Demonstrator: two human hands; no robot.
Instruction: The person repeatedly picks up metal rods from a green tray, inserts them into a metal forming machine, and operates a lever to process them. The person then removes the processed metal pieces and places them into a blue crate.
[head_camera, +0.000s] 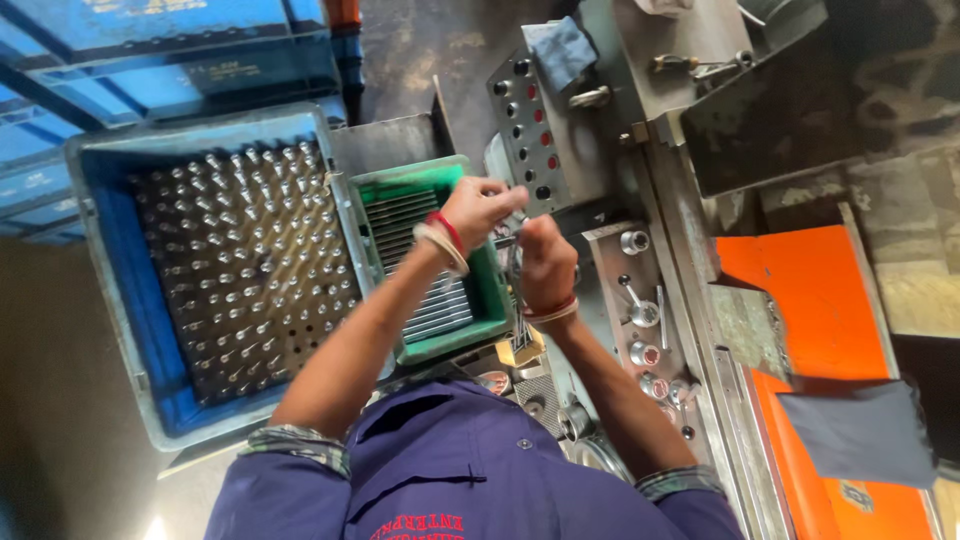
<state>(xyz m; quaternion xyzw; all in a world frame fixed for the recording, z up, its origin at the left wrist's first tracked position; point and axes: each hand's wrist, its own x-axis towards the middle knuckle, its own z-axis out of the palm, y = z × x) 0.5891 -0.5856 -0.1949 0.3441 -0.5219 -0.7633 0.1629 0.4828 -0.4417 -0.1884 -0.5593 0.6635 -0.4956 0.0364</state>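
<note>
- Pinching with the fingertips, the left hand (480, 208) hangs over the 3 o'clock rim of the green tray (492, 290). It appears to grip a small metal piece (516, 214) between thumb and fingers.
- The right hand (546, 258) sits just beside it at 5 o'clock, knuckles up and clenched. Whether it also grips the piece is hidden by its own back.
- Both hands meet between the tray and the grey machine panel (535, 120) with its red and black buttons.
- As a judgement, this fingertip work goes best with the wrists kept low and steady above the tray, so that a dropped piece lands among the rods. A light grip near the end of the piece should keep it from twisting.
- The piece is too small and too covered to read its long axis or which way it points.
- The thin metal rods (425, 260) in the tray lie flat and side by side. Their long axes run roughly from 9 o'clock to 3 o'clock, tipped slightly up at the 3 o'clock end.
- At 9 o'clock of the tray, touching it, stands a blue crate (105, 250). Its perforated plate (245, 270) carries many small silver parts standing on end.
- An orange surface (810, 300) lies well apart at 3 o'clock.
</note>
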